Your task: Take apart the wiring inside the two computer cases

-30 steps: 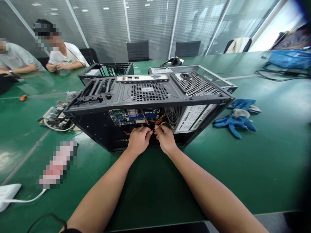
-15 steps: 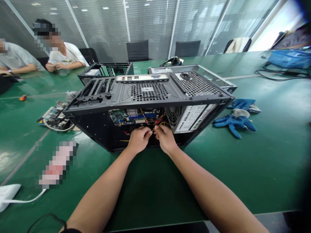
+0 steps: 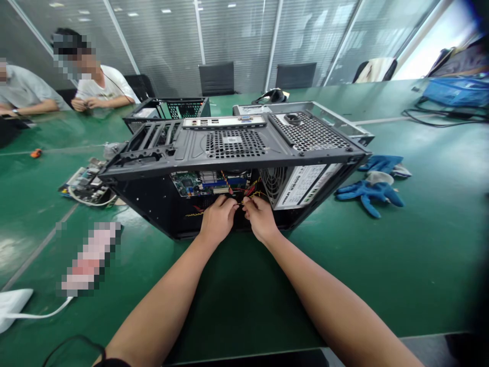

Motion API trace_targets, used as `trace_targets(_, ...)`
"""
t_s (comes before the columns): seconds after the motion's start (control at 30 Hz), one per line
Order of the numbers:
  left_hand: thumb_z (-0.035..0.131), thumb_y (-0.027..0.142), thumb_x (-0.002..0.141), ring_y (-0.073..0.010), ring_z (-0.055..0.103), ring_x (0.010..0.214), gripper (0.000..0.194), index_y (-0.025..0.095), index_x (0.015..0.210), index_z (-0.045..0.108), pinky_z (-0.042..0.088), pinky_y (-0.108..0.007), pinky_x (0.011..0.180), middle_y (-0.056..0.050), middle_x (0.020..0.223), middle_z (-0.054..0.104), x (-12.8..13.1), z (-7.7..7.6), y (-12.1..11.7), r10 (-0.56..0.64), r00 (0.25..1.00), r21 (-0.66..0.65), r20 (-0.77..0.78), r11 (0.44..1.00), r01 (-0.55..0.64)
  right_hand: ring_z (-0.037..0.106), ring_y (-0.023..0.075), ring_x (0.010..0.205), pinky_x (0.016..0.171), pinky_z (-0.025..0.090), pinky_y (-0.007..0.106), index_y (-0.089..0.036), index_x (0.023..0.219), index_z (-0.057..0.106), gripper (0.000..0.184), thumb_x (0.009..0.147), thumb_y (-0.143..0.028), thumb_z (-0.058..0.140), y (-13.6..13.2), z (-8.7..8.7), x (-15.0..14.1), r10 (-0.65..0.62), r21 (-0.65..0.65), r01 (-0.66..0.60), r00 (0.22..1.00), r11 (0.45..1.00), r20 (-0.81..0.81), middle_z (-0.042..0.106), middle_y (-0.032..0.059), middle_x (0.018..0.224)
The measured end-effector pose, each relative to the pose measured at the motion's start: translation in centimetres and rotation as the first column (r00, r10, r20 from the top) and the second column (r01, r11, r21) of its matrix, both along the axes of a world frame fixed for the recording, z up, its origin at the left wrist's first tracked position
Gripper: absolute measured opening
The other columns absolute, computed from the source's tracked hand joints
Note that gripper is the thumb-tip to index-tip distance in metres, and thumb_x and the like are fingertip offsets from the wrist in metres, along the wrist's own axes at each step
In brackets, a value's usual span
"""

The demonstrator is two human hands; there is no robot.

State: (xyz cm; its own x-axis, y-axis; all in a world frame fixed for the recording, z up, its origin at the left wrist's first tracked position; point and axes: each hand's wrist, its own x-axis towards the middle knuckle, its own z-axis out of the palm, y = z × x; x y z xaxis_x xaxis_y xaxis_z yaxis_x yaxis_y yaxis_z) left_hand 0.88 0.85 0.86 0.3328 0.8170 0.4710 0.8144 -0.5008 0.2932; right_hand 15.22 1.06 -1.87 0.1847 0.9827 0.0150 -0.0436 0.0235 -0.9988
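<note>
Fingertips of the left hand (image 3: 217, 220) and right hand (image 3: 260, 218) pinch yellow-and-red wires (image 3: 250, 192) inside an open computer case (image 3: 229, 153), laid on its side for access. Its long axis runs nine to three o'clock; blue gloves (image 3: 369, 193) lie at three.
</note>
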Motion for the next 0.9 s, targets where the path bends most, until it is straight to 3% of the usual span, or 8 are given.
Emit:
trace_targets(0.23, 0.060, 0.029, 0.095, -0.0157, 0.065, 0.077, 0.013, 0.021, 0.104, 0.066, 0.048, -0.025, 0.065, -0.003, 0.090, 0.066, -0.20, -0.64, 0.05, -0.045, 0.998, 0.082, 0.049, 0.996, 0.041, 0.046, 0.0121, 0.054, 0.052, 0.037, 0.028, -0.021, 0.072, 0.054, 0.038, 0.080, -0.058, 0.063, -0.07, 0.40, -0.12, -0.027, -0.030, 0.026, 0.999, 0.999, -0.026, 0.055, -0.0009, 0.066)
trace_targets(0.37, 0.055, 0.032, 0.098, -0.0148, 0.063, 0.072, 0.019, 0.022, 0.090, 0.068, 0.044, -0.025, 0.060, -0.002, 0.082, 0.065, -0.26, -0.81, 0.04, -0.035, 0.999, 0.089, 0.007, 0.995, 0.034, 0.045, 0.0117, 0.054, 0.051, 0.036, 0.027, -0.022, 0.070, 0.053, 0.041, 0.079, -0.060, 0.064, -0.09, 0.49, -0.13, -0.021, -0.040, 0.020, 0.999, 0.999, -0.035, 0.054, -0.0014, 0.065)
trace_targets(0.47, 0.053, 0.035, 0.099, -0.0154, 0.062, 0.069, 0.025, 0.021, 0.082, 0.067, 0.040, -0.026, 0.056, -0.002, 0.079, 0.064, -0.17, -0.59, -0.09, -0.009, 1.000, 0.055, -0.008, 0.998, 0.009, 0.045, 0.0118, 0.054, 0.051, 0.036, 0.027, -0.022, 0.070, 0.052, 0.042, 0.079, -0.061, 0.064, -0.10, 0.42, -0.10, -0.020, -0.042, 0.019, 0.999, 0.999, -0.027, 0.054, -0.0014, 0.064)
trace_targets(0.67, 0.055, 0.032, 0.097, -0.0157, 0.061, 0.068, 0.021, 0.022, 0.083, 0.067, 0.037, -0.026, 0.056, -0.002, 0.081, 0.066, 0.10, 0.01, -0.10, -0.013, 0.999, -0.045, 0.031, 0.999, 0.015, 0.045, 0.0131, 0.055, 0.051, 0.035, 0.028, -0.023, 0.069, 0.052, 0.041, 0.080, -0.061, 0.062, -0.05, 0.29, -0.01, -0.017, -0.017, 0.018, 1.000, 1.000, 0.007, 0.054, -0.0008, 0.063)
trace_targets(0.9, 0.062, 0.022, 0.091, -0.0139, 0.061, 0.067, 0.016, 0.020, 0.076, 0.064, 0.041, -0.025, 0.063, 0.000, 0.072, 0.065, -0.07, 0.10, 0.70, -0.146, 0.953, -0.140, 0.267, 0.972, 0.188, 0.043, 0.0119, 0.055, 0.052, 0.033, 0.028, -0.022, 0.069, 0.049, 0.036, 0.083, -0.053, 0.062, -0.13, 0.23, 0.08, 0.021, 0.000, -0.021, 0.998, 1.000, -0.052, 0.047, -0.0032, 0.062)
